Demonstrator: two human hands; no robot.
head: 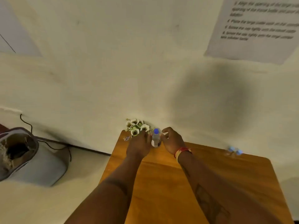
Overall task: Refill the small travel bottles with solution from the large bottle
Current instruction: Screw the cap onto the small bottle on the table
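Flowers crowd large bottle (table's far edge).

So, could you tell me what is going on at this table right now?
A person is reaching with both hands to a clear bottle with a blue cap standing at the far edge of the wooden table, beside some white flowers. The left hand is against its side; the right hand hovers close, fingers curled. The cap is still on. Two small blue-capped bottles wait at the right.

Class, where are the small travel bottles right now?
In the head view, the small travel bottles stand at the table's far right edge by the wall, well right of both hands.
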